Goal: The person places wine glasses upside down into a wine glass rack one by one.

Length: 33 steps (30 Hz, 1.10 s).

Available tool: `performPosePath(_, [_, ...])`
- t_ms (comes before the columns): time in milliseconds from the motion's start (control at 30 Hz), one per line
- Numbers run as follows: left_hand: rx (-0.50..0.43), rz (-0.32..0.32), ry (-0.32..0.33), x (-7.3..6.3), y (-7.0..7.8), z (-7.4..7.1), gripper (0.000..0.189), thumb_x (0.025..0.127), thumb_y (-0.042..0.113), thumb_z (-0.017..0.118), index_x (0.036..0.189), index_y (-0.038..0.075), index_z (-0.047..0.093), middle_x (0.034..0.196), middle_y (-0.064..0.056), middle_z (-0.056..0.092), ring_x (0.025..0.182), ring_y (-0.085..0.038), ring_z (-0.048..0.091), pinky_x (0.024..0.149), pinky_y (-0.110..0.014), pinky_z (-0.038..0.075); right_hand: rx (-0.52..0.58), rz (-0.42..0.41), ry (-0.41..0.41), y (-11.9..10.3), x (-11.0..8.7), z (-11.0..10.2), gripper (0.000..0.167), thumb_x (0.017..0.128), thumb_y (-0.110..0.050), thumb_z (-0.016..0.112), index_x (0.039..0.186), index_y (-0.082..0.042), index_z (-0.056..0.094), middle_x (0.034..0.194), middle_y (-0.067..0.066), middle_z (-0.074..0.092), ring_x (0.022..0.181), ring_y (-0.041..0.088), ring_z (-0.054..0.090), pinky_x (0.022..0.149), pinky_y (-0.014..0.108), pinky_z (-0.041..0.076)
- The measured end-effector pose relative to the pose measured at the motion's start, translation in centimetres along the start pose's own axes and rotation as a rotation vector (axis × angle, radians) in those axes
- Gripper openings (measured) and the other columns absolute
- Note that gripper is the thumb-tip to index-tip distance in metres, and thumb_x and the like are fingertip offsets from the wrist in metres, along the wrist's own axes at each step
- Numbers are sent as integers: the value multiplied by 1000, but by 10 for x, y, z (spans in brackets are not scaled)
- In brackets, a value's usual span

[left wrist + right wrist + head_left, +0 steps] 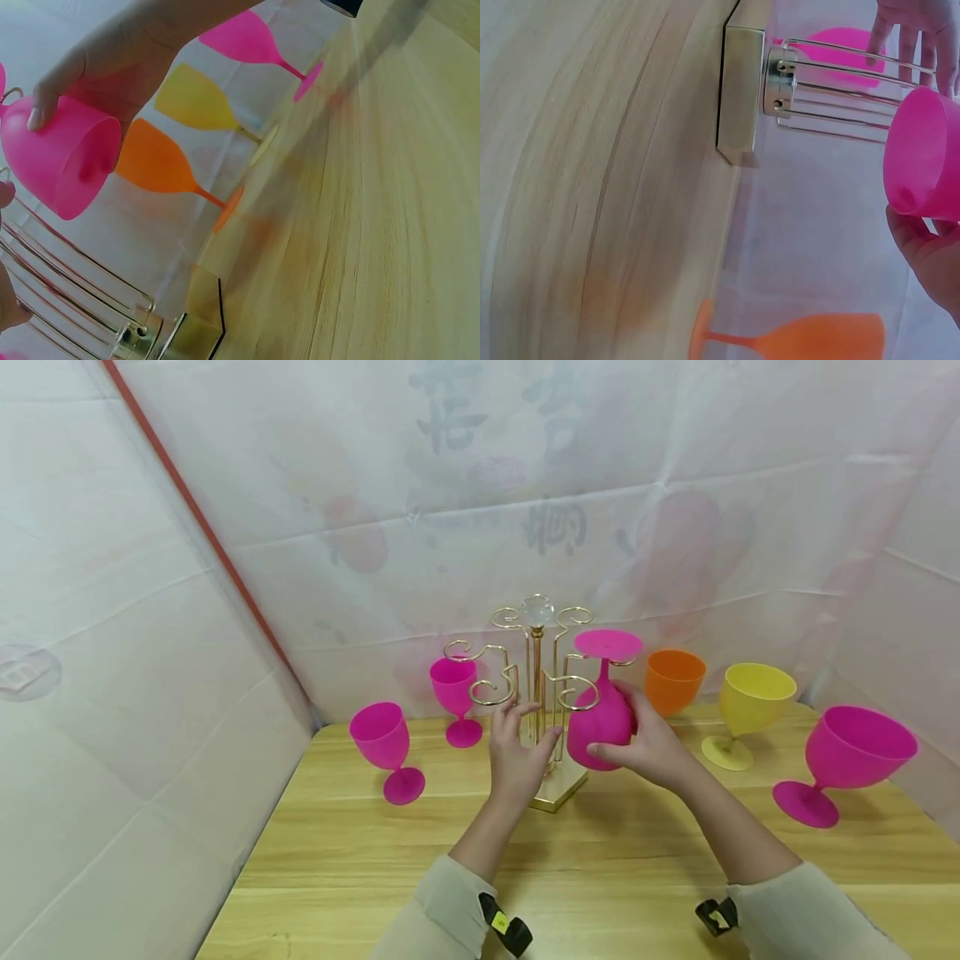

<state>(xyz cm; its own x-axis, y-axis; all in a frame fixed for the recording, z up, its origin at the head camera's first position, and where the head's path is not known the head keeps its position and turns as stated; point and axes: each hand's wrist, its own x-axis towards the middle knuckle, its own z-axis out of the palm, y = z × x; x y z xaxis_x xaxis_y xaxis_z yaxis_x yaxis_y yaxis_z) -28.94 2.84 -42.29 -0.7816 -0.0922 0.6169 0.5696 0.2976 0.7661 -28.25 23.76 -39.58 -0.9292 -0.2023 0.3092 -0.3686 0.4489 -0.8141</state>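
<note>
My right hand grips the bowl of a pink goblet, held upside down with its foot uppermost. The goblet's stem is beside a curled hook on the right of a gold wire glass rack; whether it sits inside the hook I cannot tell. In the left wrist view, the goblet's open mouth faces the table. My left hand is at the front of the rack, its thumb and fingers spread near the wires. The right wrist view shows those left fingers fairly straight beside the rack.
Two pink goblets stand upright left of the rack. To its right are an orange goblet, a yellow goblet and another pink goblet. All stand on a wooden table, with a pale curtain behind.
</note>
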Motion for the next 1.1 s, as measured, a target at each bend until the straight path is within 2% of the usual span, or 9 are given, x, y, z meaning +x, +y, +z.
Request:
performPosePath(233, [19,24,-9,2,-3,1,35,80,13,82,111,10,66,123,-7,56,120,-21,55,103,-37,48,-25,2,8,2,5,0,99,77,-29,84,153,-14,21,143,16,42,117,40,55,85,54,56])
performPosePath(467, [64,16,-16,3,-6,2,31,80,8,81,108,7,67,116,-6,57,106,-21,60,92,-40,53,-41,22,13,8,8,1,101,76,-31,84,152,-16,21,141,15,43,116,39,55,85,54,56])
performPosePath(600, [88,35,-13,2,-9,2,30,80,8,81,106,7,68,110,-6,57,100,-22,60,87,-34,53,-39,25,16,10,9,1,100,77,-31,84,153,-15,21,141,15,43,115,39,56,85,53,56])
performPosePath(733, [109,38,-27,1,-12,2,28,80,8,80,106,7,68,108,-6,55,98,-23,61,86,-29,54,-27,32,16,15,9,1,100,78,-30,84,153,-14,20,142,16,43,116,39,55,85,53,56])
performPosePath(867, [122,30,-39,0,-14,2,27,81,8,80,105,7,68,108,-7,55,98,-25,62,85,-29,54,-10,50,13,19,9,0,100,78,-31,84,153,-15,19,142,16,43,117,40,55,85,52,57])
performPosePath(1100, [141,45,-29,1,-15,2,25,82,10,80,104,7,69,106,-5,56,96,-22,62,83,-33,54,3,62,18,21,9,-1,101,78,-30,83,154,-13,18,142,19,43,116,41,56,84,52,57])
